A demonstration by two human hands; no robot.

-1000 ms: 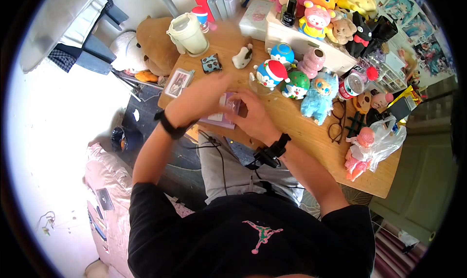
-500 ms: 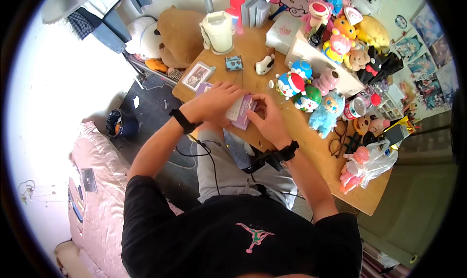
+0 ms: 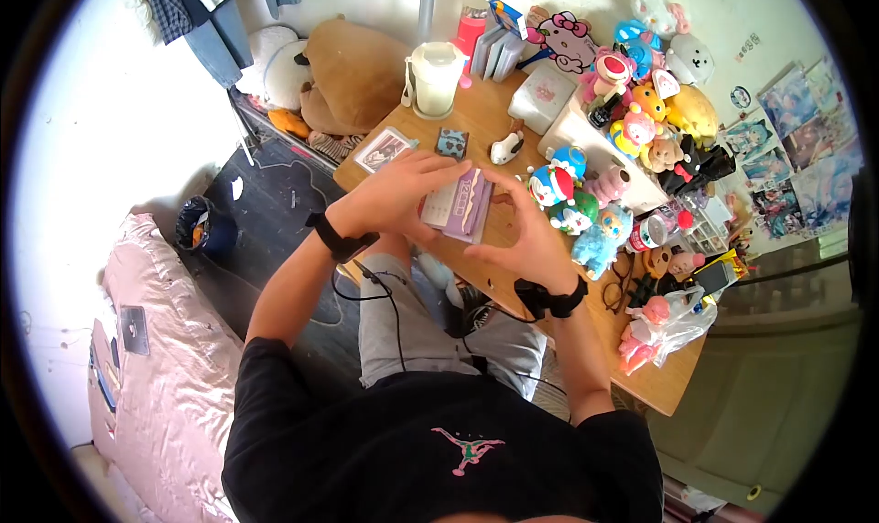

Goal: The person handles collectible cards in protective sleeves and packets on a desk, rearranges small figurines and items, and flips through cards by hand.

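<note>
A purple-and-white packet (image 3: 464, 208) with printed characters lies at the desk's near edge between my hands. My left hand (image 3: 396, 194) covers its left part, fingers along the far side and thumb at the near side, seemingly gripping it. At the packet's right end, my right hand (image 3: 534, 241) is open, with thumb and fingers spread apart around that end. Both wrists wear black straps. Just beyond my left hand are a framed picture card (image 3: 385, 148) and a small blue patterned box (image 3: 451, 142). A black-and-white figurine (image 3: 506, 148) lies farther right.
A cream lidded jug (image 3: 435, 79) stands at the back of the wooden desk (image 3: 645, 377). Plush toys and figurines crowd the right side, including a light-blue plush (image 3: 602, 239). Eyeglasses (image 3: 615, 290) and a plastic bag (image 3: 682, 326) lie nearer. A dark cable hangs below my wrists.
My right hand has opened wider and drawn back from the packet's right end, showing more of its purple face. My left hand stays over the left part. The view has shifted slightly.
</note>
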